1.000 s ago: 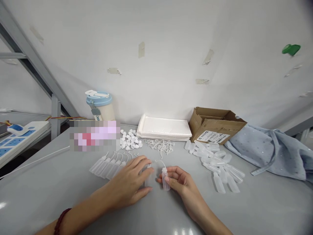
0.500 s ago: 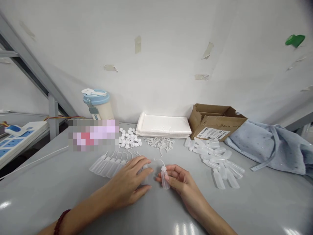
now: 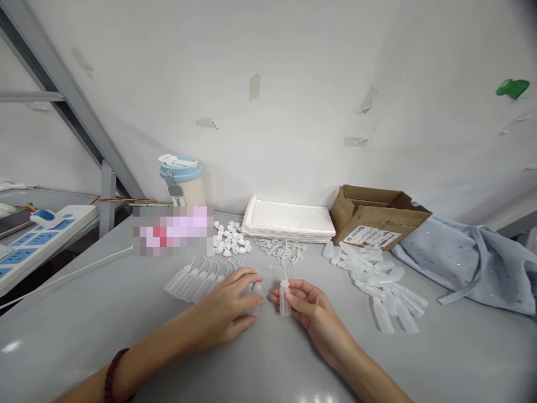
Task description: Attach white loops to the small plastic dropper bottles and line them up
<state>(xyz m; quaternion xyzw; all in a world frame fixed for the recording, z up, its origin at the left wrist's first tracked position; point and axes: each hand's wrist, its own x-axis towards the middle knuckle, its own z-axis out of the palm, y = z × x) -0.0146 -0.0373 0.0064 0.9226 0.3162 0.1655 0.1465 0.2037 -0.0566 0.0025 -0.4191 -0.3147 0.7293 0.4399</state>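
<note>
My right hand [image 3: 314,308] holds a small clear plastic squeeze bottle [image 3: 285,302] upright between thumb and fingers. A thin white bent tube [image 3: 280,271] rises from its white nozzle top and curves to the left. My left hand [image 3: 232,305] is over the table with fingers and thumb curved and apart. Close by its fingertips shows the white top of another bottle [image 3: 257,287], mostly hidden behind the fingers. To the left of that hand lies a row of similar bottles [image 3: 191,284] with bent tubes, its right end covered by the hand.
White caps [image 3: 230,239] and loose thin white tubes [image 3: 281,252] lie behind my hands. Bare bottles [image 3: 380,280] are heaped on the right. Along the wall stand white padded envelopes [image 3: 293,215], a cardboard box [image 3: 373,218] and a blue-lidded cup [image 3: 182,182]. Blue cloth [image 3: 474,263] lies far right.
The whole view has shifted, so the scene sits further right. The right hand still holds its bottle, now more upright. The left hand's fingers cover more of the bottle beside them.
</note>
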